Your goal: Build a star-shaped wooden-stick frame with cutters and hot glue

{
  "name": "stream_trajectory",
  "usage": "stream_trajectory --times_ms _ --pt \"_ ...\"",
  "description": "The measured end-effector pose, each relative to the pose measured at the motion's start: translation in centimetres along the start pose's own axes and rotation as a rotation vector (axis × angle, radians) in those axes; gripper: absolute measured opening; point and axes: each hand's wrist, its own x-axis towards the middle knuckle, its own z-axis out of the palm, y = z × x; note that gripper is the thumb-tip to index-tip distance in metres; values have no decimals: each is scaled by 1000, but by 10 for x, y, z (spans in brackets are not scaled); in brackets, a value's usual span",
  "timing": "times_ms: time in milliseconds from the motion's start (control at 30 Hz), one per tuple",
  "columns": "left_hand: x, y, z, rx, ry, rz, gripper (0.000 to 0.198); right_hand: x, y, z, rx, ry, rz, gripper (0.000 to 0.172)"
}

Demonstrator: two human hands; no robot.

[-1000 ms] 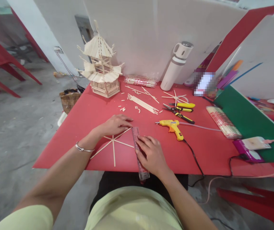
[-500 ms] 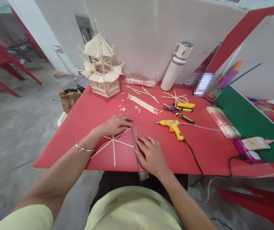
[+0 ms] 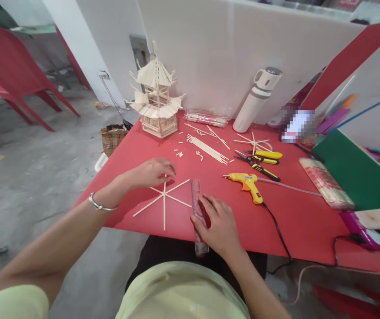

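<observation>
A star of thin wooden sticks [image 3: 164, 208] lies flat on the red tabletop, its arms joined at the middle. Above its far arm hovers my left hand [image 3: 154, 172], fingers loosely bent and apart, holding nothing. To the star's right lies a clear plastic ruler [image 3: 196, 199], its near end reaching past the table's front edge. My right hand [image 3: 218, 221] grips the ruler along its right side, thumb on the near part and fingertips farther up. Two star arms point toward the ruler's left edge, with their tips close to it.
A stick pagoda [image 3: 158, 102] stands at the back left. Behind the star lie a bundle of sticks [image 3: 208, 148], cut bits and a smaller stick star [image 3: 252, 142]. Pliers [image 3: 259, 166], a yellow glue gun [image 3: 248, 184] with cord and a white flask [image 3: 256, 102] are to the right.
My left hand has moved left and up, away from the ruler's far end and the star's arm tip. My right hand stays on the ruler. The camera view has shifted.
</observation>
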Motion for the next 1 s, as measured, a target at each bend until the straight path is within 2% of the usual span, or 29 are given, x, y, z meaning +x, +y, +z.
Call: stream_trajectory --times_ms 200,533,833,1000 --pt "-15 10 -5 98 -77 41 28 -17 -4 -6 -25 -14 -13 57" --pt "-3 21 -9 323 -90 118 21 -21 0 -4 -42 7 -3 49" --pt "-9 6 -4 386 -125 151 26 -20 -3 -6 -28 18 -9 45" --pt "-19 -5 -8 358 -117 113 24 -20 -3 -6 -38 28 -6 44"
